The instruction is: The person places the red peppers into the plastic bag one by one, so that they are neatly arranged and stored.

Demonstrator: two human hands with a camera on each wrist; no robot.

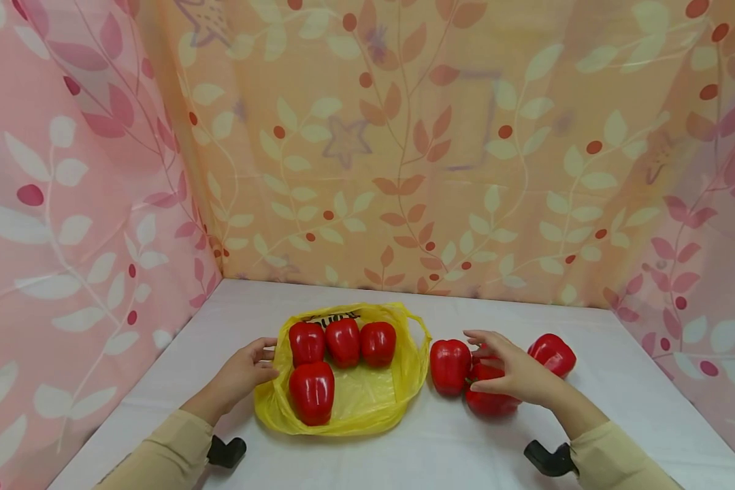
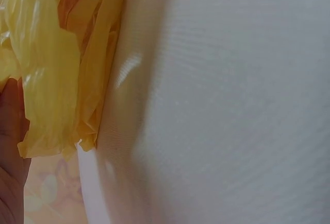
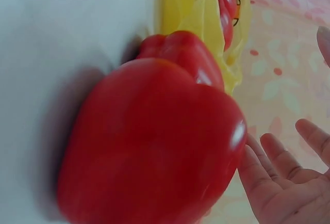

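A yellow plastic bag (image 1: 364, 405) lies spread wide at its mouth. Inside it are several red bell peppers (image 1: 312, 393), three in a row at the back and one in front. My left hand (image 1: 240, 374) rests at the bag's left side, its fingers loosely bent against the plastic. Right of the bag, more red bell peppers (image 1: 450, 367) lie close together. Over them hovers my right hand (image 1: 514, 367), thumb and fingers spread, partly hiding those below. In the right wrist view a large bell pepper (image 3: 154, 146) stands near the spread fingers (image 3: 281, 157).
A white-covered table (image 1: 453, 456) carries everything. Patterned orange cloth (image 1: 404, 136) hangs along its back, with pink cloth (image 1: 67, 272) at the left side and more at the right. One bell pepper (image 1: 551, 355) lies farthest right, beside my right wrist.
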